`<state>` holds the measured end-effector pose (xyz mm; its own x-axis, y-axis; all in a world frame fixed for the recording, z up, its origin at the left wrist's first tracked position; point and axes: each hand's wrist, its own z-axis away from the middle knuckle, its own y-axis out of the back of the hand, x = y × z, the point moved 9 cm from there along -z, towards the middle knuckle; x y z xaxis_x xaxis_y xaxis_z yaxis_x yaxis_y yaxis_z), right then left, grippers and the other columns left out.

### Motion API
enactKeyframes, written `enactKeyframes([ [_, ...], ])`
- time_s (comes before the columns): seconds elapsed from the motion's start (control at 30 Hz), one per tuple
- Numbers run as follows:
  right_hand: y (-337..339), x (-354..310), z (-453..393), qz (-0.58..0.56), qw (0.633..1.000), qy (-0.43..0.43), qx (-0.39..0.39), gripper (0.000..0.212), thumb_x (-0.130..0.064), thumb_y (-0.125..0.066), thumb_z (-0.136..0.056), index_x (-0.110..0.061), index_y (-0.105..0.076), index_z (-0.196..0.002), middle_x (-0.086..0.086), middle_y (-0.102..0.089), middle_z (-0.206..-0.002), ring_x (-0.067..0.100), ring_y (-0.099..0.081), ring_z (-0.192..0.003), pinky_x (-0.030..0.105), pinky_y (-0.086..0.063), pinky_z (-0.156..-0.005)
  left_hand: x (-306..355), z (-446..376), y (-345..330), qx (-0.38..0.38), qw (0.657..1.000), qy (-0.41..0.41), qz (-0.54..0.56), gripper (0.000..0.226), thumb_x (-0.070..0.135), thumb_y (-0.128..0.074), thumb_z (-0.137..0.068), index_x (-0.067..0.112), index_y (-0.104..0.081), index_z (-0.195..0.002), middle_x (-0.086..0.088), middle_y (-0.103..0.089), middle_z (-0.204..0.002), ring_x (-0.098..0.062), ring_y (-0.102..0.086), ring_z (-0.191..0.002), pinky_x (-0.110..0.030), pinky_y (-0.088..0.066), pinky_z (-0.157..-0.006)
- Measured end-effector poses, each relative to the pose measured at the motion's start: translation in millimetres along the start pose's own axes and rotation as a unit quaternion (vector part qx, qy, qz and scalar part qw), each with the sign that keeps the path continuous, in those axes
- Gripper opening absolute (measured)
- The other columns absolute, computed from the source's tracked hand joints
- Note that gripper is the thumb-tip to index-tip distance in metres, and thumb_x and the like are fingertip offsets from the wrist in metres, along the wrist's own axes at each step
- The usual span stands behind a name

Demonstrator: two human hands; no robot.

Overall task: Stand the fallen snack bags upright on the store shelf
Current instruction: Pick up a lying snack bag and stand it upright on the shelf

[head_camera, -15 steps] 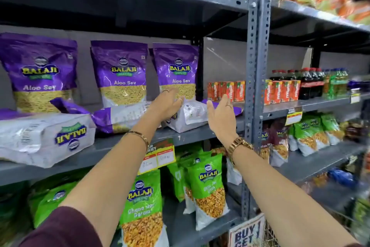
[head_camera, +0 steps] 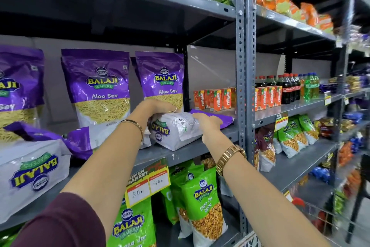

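A fallen purple and white Aloo Sev bag point(head_camera: 174, 129) lies flat at the right end of the grey shelf point(head_camera: 180, 153), its white base toward me. My left hand point(head_camera: 156, 109) grips its left upper side and my right hand point(head_camera: 208, 124) presses on its right side. Three Aloo Sev bags stand upright behind: one point(head_camera: 160, 80) right behind my hands, one point(head_camera: 98, 86) in the middle, one point(head_camera: 18, 88) at the far left. Another fallen bag point(head_camera: 30, 174) lies at the left front, and a third fallen bag point(head_camera: 80, 142) lies between them.
A slotted grey upright post point(head_camera: 245, 86) borders the shelf on the right. Orange juice cartons point(head_camera: 216, 98) and soda bottles point(head_camera: 288, 88) stand beyond it. Green snack bags point(head_camera: 204, 202) fill the shelf below, with price tags point(head_camera: 148, 182) on the shelf edge.
Both hands have closed in on the fallen bag at the right; before, they hovered open on either side of it. The view has moved closer.
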<state>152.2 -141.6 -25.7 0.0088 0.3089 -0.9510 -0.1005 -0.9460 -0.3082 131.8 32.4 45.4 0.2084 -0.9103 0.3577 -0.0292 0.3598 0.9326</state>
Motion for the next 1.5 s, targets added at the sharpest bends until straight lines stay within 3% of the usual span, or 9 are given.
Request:
enactKeyframes([
  [0.17,-0.9,6.0,-3.9,-0.056,0.998,-0.009,-0.005,0.066,-0.007,-0.067,-0.074,0.005,-0.036,-0.131,0.02,-0.051,-0.131,0.033,-0.054,-0.115,0.034,-0.048,-0.089,-3.9,-6.8,-6.9,-0.043,0.999,0.019,0.023,0.044,0.056,-0.046,-0.085,0.013,-0.046,-0.079,-0.009,-0.054,-0.056,-0.023,-0.054,-0.047,-0.029,-0.05,-0.055],
  [0.37,6.8,8.2,5.0,-0.107,0.994,-0.011,0.022,0.079,-0.002,-0.076,-0.066,0.003,-0.035,-0.133,0.014,-0.052,-0.128,0.028,-0.051,-0.111,0.032,-0.042,-0.085,-0.6,-1.1,-7.8,-0.011,0.995,-0.003,0.101,0.03,0.018,-0.046,-0.089,0.009,-0.044,-0.061,0.003,-0.046,-0.028,-0.011,-0.041,-0.02,-0.01,-0.031,-0.028],
  [0.67,7.8,-15.2,22.3,-0.093,0.995,0.021,0.033,0.075,0.007,-0.067,-0.069,-0.002,-0.032,-0.134,0.015,-0.051,-0.121,0.026,-0.046,-0.099,0.035,-0.04,-0.088,1.5,13.3,-15.5,-0.043,0.963,-0.014,0.266,0.02,0.014,-0.047,-0.091,0.007,-0.052,-0.073,-0.002,-0.057,-0.037,-0.017,-0.054,-0.028,-0.016,-0.043,-0.032],
  [0.8,4.2,-33.5,28.8,-0.104,0.993,0.045,0.013,0.047,0.017,-0.057,-0.07,0.006,-0.049,-0.115,0.007,-0.057,-0.087,0.017,-0.047,-0.079,0.031,-0.035,-0.083,-1.6,15.4,-3.3,-0.012,0.948,-0.023,0.316,0.011,0.013,-0.051,-0.09,0.007,-0.056,-0.083,-0.003,-0.054,-0.072,-0.017,-0.05,-0.057,-0.028,-0.047,-0.053],
  [0.93,-4.9,-55.9,23.6,-0.103,0.989,0.107,-0.027,0.029,0.023,-0.05,-0.063,-0.003,-0.058,-0.075,0.009,-0.057,-0.077,0.028,-0.056,-0.086,0.044,-0.048,-0.092,-9.8,23.3,9.4,0.043,0.932,-0.013,0.36,0.021,0.012,-0.061,-0.084,0.012,-0.065,-0.063,0.0,-0.048,-0.056,-0.012,-0.033,-0.053,-0.026,-0.038,-0.062],
  [1.0,-12.7,-65.6,19.7,-0.081,0.985,0.144,-0.054,0.035,0.023,-0.048,-0.061,-0.01,-0.056,-0.067,0.014,-0.061,-0.084,0.032,-0.059,-0.093,0.051,-0.048,-0.094,-10.1,27.7,13.0,0.063,0.916,-0.022,0.395,0.009,0.005,-0.059,-0.082,0.008,-0.065,-0.088,0.001,-0.068,-0.062,-0.009,-0.035,-0.055,-0.022,-0.037,-0.061],
  [1.1,-18.9,-74.2,12.2,-0.05,0.98,0.172,-0.091,0.042,0.023,-0.048,-0.063,-0.016,-0.06,-0.074,0.013,-0.064,-0.09,0.035,-0.061,-0.097,0.052,-0.047,-0.095,-8.2,20.3,16.2,0.1,0.909,-0.037,0.404,0.028,-0.002,-0.053,-0.08,-0.002,-0.057,-0.108,0.002,-0.071,-0.104,-0.006,-0.054,-0.072,-0.022,-0.038,-0.053],
  [1.2,-28.9,-77.1,1.1,-0.003,0.974,0.183,-0.134,0.046,0.023,-0.047,-0.069,-0.015,-0.059,-0.09,0.005,-0.064,-0.084,0.026,-0.062,-0.087,0.049,-0.05,-0.092,-8.1,14.1,16.4,0.138,0.894,-0.044,0.423,0.036,-0.007,-0.05,-0.083,-0.008,-0.048,-0.119,-0.006,-0.07,-0.094,-0.002,-0.064,-0.052,-0.01,-0.038,-0.034],
  [1.5,-53.3,-76.8,-32.6,0.038,0.958,0.22,-0.177,0.059,0.024,-0.044,-0.073,-0.014,-0.048,-0.118,-0.006,-0.061,-0.086,0.01,-0.056,-0.071,0.02,-0.044,-0.047,-16.3,-4.8,10.3,0.28,0.873,0.004,0.399,0.022,-0.002,-0.062,-0.078,0.003,-0.052,-0.096,-0.013,-0.06,-0.105,-0.025,-0.059,-0.096,-0.024,-0.042,-0.061],
])
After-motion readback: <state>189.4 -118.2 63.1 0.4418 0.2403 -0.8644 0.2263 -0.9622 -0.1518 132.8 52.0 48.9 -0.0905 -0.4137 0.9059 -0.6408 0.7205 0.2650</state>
